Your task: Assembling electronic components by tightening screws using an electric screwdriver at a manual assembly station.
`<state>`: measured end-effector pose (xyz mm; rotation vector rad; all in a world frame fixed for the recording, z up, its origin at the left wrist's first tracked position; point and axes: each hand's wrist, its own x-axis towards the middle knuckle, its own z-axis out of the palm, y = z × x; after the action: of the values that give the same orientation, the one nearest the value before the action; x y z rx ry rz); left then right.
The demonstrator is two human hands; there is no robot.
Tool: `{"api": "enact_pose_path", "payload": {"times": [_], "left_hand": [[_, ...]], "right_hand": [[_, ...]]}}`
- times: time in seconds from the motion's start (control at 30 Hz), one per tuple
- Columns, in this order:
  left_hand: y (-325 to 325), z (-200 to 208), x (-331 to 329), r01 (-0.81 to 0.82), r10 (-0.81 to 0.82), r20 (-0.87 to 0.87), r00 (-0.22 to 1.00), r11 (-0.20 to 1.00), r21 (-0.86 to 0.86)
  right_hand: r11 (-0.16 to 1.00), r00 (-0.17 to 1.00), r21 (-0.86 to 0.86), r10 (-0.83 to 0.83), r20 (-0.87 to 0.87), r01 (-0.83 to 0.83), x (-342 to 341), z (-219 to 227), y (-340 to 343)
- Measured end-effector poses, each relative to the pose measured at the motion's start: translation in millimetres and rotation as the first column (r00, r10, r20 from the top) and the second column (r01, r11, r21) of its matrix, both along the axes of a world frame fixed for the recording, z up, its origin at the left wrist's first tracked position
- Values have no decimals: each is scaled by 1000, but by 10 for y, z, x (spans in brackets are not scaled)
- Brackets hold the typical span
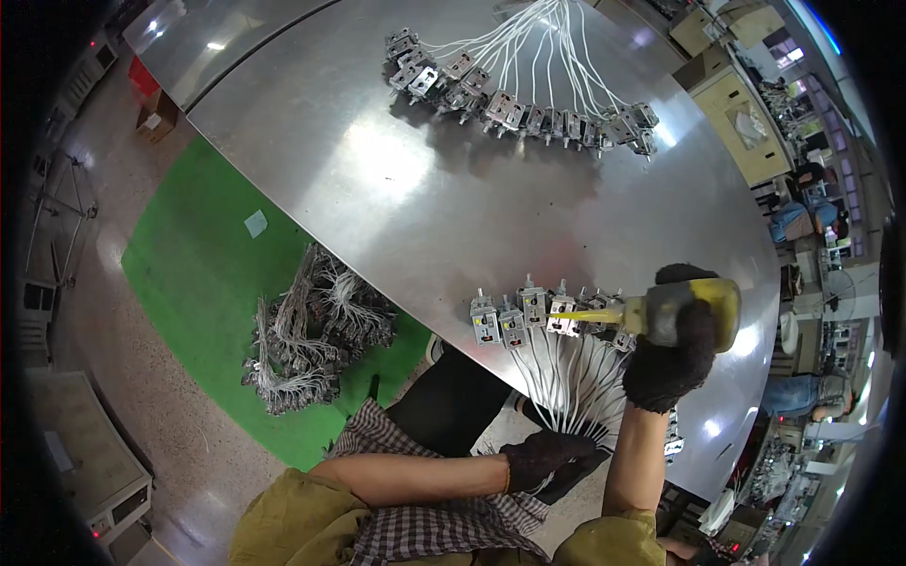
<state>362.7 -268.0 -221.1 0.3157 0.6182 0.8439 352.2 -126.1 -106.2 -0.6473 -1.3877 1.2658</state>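
Note:
My right hand (672,366), in a dark glove, is wrapped round a yellow squeeze bottle (725,307). The bottle lies on its side in the air, and its thin yellow nozzle (604,316) points left over a row of small silver metal units (563,316). These units, with short shafts, sit near the table's edge. White wires (557,377) run from them toward me and gather at my left hand (547,460). That hand, also dark-gloved, is closed on the wire bundle just off the edge; its fingertips are partly hidden.
Another fan of wired metal units (519,113) rests at the far side of the shiny metal table (377,208). Down on the left, a heap of similar wired units (321,330) lies on a green mat (189,245). People (802,222) sit at benches on the right.

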Motion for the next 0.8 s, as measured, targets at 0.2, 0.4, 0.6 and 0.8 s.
{"api": "enact_pose_path", "payload": {"times": [0.2, 0.4, 0.6, 0.8], "left_hand": [[7, 65, -95, 83, -81, -16, 997, 991, 108], [-14, -30, -7, 14, -7, -48, 999, 987, 160], [-17, -143, 24, 90, -64, -138, 988, 977, 193], [0, 26, -107, 77, -70, -90, 994, 994, 80]], "right_hand": [[992, 995, 80, -102, 15, 100, 90, 20, 33], [973, 962, 130, -210, 177, 189, 3, 70, -65], [986, 985, -16, -165, -57, 164, 225, 68, 112], [983, 986, 69, -169, -4, 169, 292, 34, 119]]}}
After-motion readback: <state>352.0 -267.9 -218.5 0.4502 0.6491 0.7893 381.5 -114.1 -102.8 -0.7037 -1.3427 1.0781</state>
